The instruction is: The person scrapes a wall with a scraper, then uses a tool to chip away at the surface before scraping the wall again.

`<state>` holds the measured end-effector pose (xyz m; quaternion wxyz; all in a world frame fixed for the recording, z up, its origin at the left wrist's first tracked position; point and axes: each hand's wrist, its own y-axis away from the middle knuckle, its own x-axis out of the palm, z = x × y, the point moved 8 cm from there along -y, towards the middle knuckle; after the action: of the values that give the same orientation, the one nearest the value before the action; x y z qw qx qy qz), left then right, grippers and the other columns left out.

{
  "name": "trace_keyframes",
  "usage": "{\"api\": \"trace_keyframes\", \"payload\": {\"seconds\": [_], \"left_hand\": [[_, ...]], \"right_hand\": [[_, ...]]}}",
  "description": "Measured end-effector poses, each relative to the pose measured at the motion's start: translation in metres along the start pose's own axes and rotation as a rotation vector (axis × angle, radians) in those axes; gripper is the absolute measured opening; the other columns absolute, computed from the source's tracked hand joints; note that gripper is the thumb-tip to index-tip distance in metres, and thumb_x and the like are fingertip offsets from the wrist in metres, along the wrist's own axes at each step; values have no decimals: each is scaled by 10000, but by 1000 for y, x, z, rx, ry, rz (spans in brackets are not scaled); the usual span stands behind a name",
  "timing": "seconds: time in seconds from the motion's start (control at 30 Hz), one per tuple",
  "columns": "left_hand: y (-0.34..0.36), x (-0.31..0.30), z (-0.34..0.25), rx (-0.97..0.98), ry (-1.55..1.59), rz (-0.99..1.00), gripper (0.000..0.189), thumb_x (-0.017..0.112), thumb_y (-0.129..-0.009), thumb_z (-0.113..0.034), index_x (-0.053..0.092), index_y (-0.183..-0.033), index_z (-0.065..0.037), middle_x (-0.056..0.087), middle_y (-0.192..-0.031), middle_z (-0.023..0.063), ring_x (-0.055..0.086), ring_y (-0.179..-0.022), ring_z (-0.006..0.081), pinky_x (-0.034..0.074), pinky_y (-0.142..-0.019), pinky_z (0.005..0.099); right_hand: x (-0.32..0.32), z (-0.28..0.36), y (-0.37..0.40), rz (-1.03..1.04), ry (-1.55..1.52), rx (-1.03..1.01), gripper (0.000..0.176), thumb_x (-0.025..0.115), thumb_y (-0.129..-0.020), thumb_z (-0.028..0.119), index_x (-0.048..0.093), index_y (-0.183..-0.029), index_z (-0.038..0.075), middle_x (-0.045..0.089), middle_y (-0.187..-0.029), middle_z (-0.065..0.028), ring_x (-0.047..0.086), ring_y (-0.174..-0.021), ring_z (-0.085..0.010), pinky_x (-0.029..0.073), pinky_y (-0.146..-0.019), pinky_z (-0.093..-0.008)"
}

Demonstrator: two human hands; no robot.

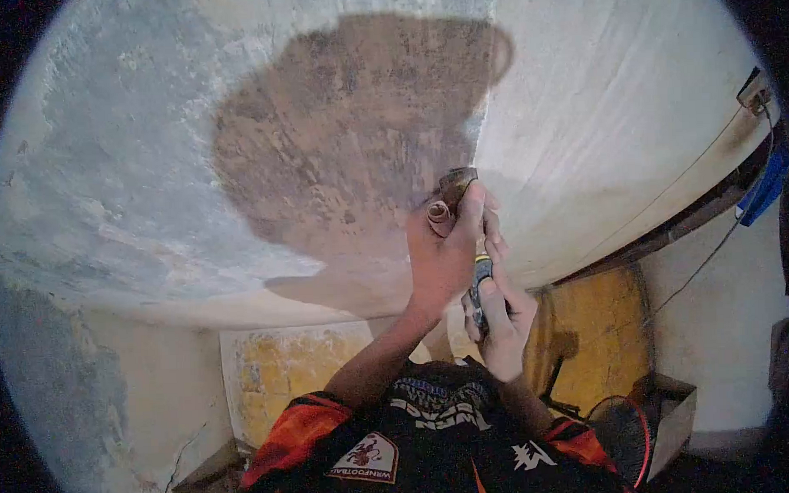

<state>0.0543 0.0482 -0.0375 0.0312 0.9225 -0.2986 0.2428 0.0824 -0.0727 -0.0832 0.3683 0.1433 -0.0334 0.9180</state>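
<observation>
Against the worn wall, my left hand is closed around a small brown object with a round, tube-like end. Just right of it and lower, my right hand grips a dark tool handle with a yellow band near its top. The tool's upper end is hidden behind the fingers, which nearly meet those of my left hand. What exactly the brown object is, I cannot make out.
A wall socket with hanging wires and a blue item are at the right. Lower right are a round, red-rimmed object and a cardboard box. Another box stands lower left. Yellow panels show below the wall.
</observation>
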Motion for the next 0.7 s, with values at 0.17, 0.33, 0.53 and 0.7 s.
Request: {"api": "trace_keyframes", "payload": {"seconds": [0.17, 0.33, 0.53, 0.7], "left_hand": [[-3, -6, -2, 44, 15, -20, 241, 537, -983, -159, 577, -812, 6, 573, -623, 41, 565, -537, 114, 448, -494, 262], [-4, 5, -30, 78, -11, 32, 236, 543, -979, -143, 573, -797, 4, 579, -629, 33, 565, -543, 102, 447, -502, 264], [-9, 15, -47, 126, 10, 63, 242, 537, -972, -111, 569, -757, -5, 570, -637, 20, 554, -542, 101, 440, -491, 272], [-9, 24, -37, 71, 102, 16, 265, 530, -978, -120, 555, -734, -19, 548, -612, 11, 530, -529, 89, 426, -493, 251]], "right_hand": [[8, 8, 0, 12, -18, -9, 429, 518, -968, 122, 489, -1388, 40, 491, -713, 45, 404, -573, -28, 313, -488, -189], [17, 31, 5, 19, -28, 24, 419, 519, -975, 139, 499, -1384, 52, 490, -708, 48, 387, -548, -27, 301, -480, -187], [20, 42, -6, 63, -14, -33, 428, 507, -988, 173, 479, -1403, 71, 506, -705, 44, 378, -530, -18, 291, -460, -187], [13, 45, -1, 71, 68, 15, 443, 486, -1003, 185, 438, -1435, 99, 511, -711, 33, 381, -525, -23, 301, -462, -180]]}}
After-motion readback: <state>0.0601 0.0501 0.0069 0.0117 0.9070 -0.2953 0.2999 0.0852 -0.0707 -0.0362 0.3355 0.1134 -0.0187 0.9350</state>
